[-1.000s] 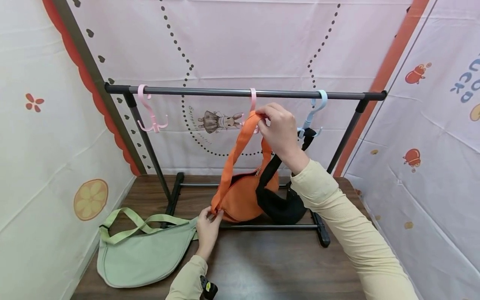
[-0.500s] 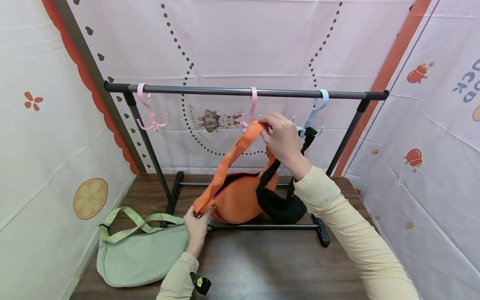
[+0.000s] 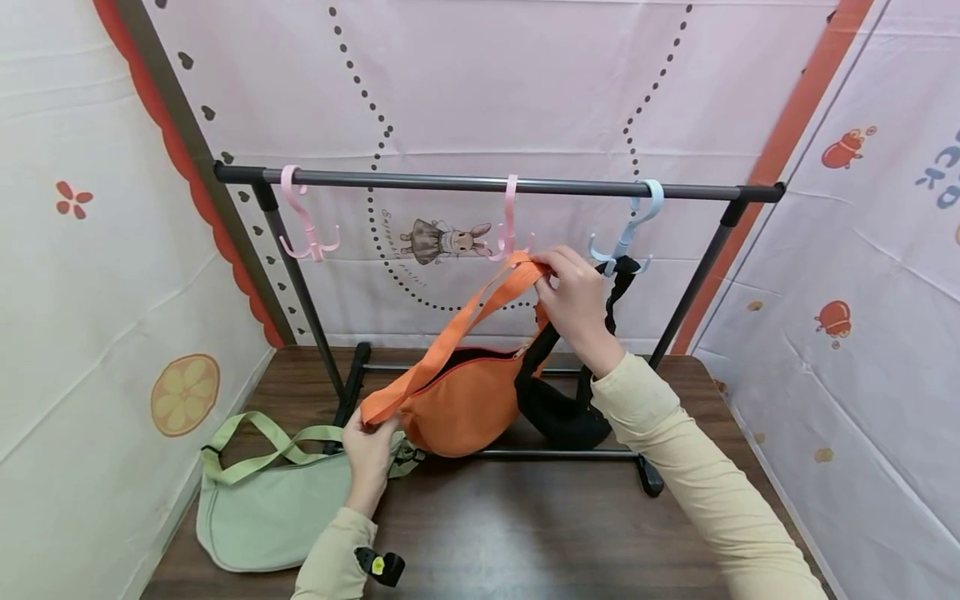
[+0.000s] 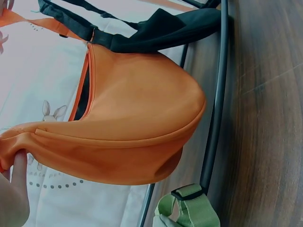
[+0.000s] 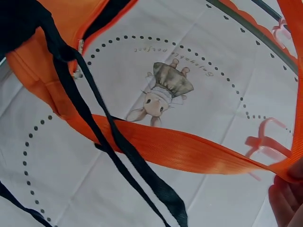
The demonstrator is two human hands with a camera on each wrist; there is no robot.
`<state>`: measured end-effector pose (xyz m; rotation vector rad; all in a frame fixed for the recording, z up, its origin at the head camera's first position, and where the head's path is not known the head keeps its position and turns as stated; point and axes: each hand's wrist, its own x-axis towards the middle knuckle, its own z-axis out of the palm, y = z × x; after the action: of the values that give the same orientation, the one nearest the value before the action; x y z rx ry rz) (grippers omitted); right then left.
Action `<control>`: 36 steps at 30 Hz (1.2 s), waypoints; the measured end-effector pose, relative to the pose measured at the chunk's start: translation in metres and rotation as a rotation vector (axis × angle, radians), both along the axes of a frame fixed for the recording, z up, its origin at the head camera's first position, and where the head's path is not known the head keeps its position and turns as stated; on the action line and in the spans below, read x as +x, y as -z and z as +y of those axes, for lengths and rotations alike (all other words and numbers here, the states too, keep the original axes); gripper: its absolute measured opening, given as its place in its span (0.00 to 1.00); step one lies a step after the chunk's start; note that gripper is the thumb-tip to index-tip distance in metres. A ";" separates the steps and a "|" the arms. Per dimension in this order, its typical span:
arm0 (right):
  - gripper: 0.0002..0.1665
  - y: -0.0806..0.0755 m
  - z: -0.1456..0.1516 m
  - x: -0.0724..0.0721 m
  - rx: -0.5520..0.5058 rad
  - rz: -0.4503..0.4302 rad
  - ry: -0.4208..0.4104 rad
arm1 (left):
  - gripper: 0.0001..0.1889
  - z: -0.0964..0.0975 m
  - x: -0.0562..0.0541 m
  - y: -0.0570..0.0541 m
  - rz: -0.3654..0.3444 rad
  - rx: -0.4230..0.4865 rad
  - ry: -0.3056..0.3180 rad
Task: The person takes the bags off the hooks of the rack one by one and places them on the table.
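hands [image 3: 577, 296] gripping orange strap [image 3: 457, 325]

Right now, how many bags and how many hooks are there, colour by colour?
Orange bag: 1, held by the left hand and the right hand
Green bag: 1
Black bag: 1
Pink hooks: 2
Blue hook: 1
Total: 3 bags and 3 hooks, 6 things.

Black bag [image 3: 562, 412] crowds orange bag [image 3: 461, 404]
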<state>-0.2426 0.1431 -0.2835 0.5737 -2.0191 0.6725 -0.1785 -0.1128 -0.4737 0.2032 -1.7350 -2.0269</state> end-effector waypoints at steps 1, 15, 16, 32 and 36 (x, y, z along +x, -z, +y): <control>0.07 0.002 0.001 0.000 -0.023 0.021 -0.009 | 0.13 0.000 0.000 0.000 0.004 0.008 0.002; 0.08 -0.003 0.003 0.006 -0.036 0.140 -0.041 | 0.13 0.001 0.001 -0.002 0.051 0.025 0.021; 0.07 -0.002 0.003 0.006 -0.025 0.139 -0.042 | 0.12 0.001 0.001 -0.002 0.052 0.023 0.019; 0.06 0.042 -0.009 -0.008 0.161 -0.053 -0.057 | 0.16 -0.008 0.004 -0.001 0.016 0.029 0.117; 0.05 0.053 -0.014 -0.016 0.181 -0.144 -0.035 | 0.16 -0.008 0.005 -0.001 0.026 0.059 0.144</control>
<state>-0.2583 0.1294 -0.3369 0.6845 -2.2246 0.5693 -0.1735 -0.1211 -0.4723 0.0718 -1.7193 -2.1745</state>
